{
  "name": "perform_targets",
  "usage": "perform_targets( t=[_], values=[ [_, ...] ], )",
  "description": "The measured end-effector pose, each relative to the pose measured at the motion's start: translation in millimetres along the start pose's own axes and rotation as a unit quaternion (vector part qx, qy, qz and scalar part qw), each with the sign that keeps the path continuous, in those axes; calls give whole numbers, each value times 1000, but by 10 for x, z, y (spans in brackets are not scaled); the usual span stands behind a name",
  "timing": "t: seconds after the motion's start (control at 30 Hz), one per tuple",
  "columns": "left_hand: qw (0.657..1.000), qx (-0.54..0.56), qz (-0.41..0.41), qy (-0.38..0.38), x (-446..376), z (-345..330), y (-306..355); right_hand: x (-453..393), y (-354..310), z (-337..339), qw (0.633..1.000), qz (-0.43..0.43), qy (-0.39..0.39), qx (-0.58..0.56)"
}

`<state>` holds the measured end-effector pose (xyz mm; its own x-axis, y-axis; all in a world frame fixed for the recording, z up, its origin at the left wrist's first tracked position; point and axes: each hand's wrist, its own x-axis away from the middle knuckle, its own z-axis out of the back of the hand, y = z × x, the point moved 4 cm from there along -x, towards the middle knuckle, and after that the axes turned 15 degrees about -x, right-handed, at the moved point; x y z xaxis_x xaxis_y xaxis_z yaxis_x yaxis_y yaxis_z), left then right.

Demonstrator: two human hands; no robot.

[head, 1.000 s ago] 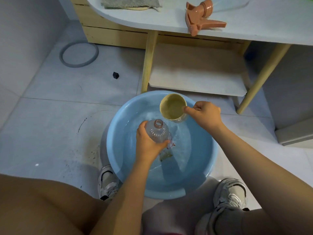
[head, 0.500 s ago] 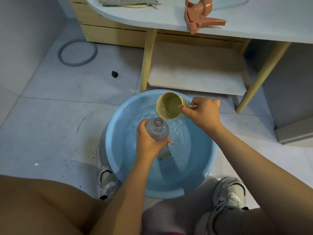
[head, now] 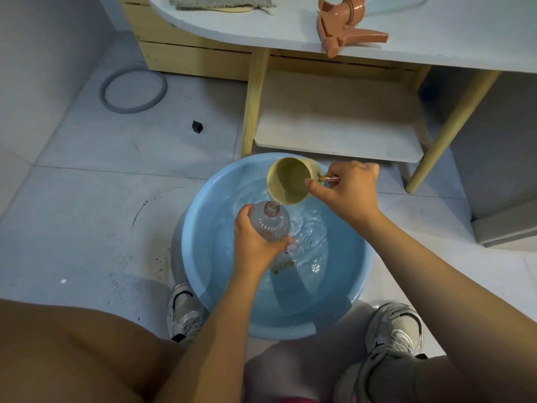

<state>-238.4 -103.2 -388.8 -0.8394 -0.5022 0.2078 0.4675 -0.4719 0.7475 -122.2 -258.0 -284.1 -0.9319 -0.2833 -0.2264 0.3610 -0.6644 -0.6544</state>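
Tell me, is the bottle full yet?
Not yet, it seems. Done: bottle open, spray head on the table. Now: the left hand holds the bottle over the basin while the right hand tips the cup into it. Left: finish filling, likely refit the head.

Both forearms are bare from the left hand (head: 255, 245) and the right hand (head: 348, 193) down to the lower edge. Below the left hand is a low left sneaker (head: 186, 312) of white and pale grey mesh, with white laces and black trim at the heel. Below the right hand, to its outer side, is the right sneaker (head: 395, 330). It has the same mesh, with silver-grey overlays and black patches by the tongue and heel. A grey sock (head: 386, 376) rises from it. Far below the left hand is a bare thigh (head: 72, 353). Beneath both hands, at the bottom edge, is a thin strip of pink-red cloth (head: 290, 399).
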Motion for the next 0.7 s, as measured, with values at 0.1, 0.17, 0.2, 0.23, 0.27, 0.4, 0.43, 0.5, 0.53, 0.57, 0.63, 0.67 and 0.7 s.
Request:
perform_targets(
  t=[0.1, 0.17, 0.2, 0.23, 0.27, 0.4, 0.43, 0.5, 0.53, 0.57, 0.63, 0.67, 0.7],
  values=[
    [1000, 2, 0, 1, -3, 1, 16, -2, -13, 6, 1000, 12, 6, -1],
    [1000, 4, 0, 0, -4, -4, 22, -7, -21, 12, 1000, 16, 7, 1],
    [1000, 6, 1, 1, -6, -7, 21, -8, -27, 18, 1000, 16, 8, 1],
    [1000, 6, 3, 0, -4, -4, 23, -11, -31, 21, 1000, 17, 8, 0],
    [1000, 6, 5, -2, -5, -2, 23, -14, -37, 24, 1000, 18, 9, -3],
    [1000, 4, 3, -2, -2, 5, 23, -17, -50, 33, 999, 26, 14, -13],
    [1000, 5, 1, 0, 3, 8, 26, -20, -52, 33, 999, 29, 15, -13],
    [1000, 6, 2, -1, 12, 10, 29, -25, -52, 35, 999, 32, 14, -10],
    [1000, 5, 3, 0, 12, 11, 27, -29, -52, 37, 999, 33, 13, -8],
    [1000, 3, 3, 0, 10, 10, 26, -31, -49, 36, 999, 34, 12, -6],
    [1000, -1, 4, -2, 6, 9, 19, -30, -49, 37, 999, 39, 11, -3],
    [1000, -2, 5, -1, 2, 6, 14, -30, -48, 37, 999, 42, 11, -3],
    [1000, -1, 7, -1, 0, 6, 10, -30, -50, 37, 999, 44, 12, -3]
  ],
)
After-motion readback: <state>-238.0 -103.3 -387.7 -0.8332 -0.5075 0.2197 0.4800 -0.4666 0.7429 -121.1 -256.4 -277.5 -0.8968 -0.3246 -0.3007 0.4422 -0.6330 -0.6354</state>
